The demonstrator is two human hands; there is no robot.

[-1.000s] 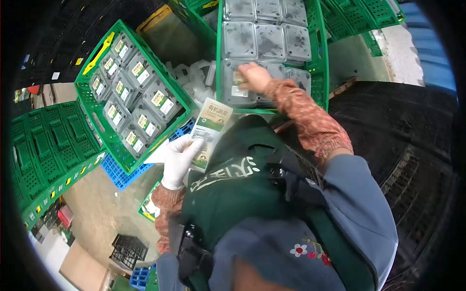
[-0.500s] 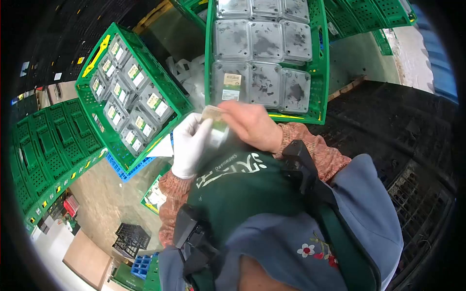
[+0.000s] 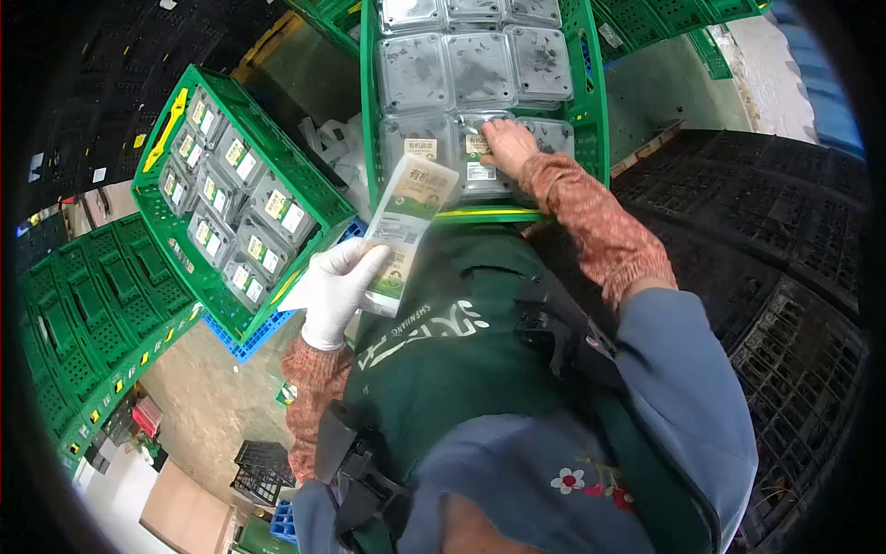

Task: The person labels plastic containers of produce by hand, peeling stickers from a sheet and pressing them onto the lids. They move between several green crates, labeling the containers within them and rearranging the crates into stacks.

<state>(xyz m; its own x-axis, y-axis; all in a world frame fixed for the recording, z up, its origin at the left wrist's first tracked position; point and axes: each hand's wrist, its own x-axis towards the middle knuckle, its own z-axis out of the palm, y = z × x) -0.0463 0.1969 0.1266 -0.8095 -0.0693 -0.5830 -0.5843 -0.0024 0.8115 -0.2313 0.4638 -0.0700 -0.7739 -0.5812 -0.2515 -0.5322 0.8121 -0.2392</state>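
Note:
My gloved left hand pinches a strip of printed labels in front of my apron. My bare right hand presses on a label on the middle clear box of the nearest row, its fingers on the label's right side. Left of it, another clear box bears a label, partly hidden behind the strip. The boxes sit in a green crate, with dark contents showing through their lids. The right box of that row is partly hidden by my right hand.
At the left, a tilted green crate holds several labelled clear boxes. Green crates are stacked beyond it. Black crates stand at the right. A black basket sits on the floor.
My right hand has moved away from my left, up and right onto the middle box, where a label now shows. The label strip is now in plain view in my left hand.

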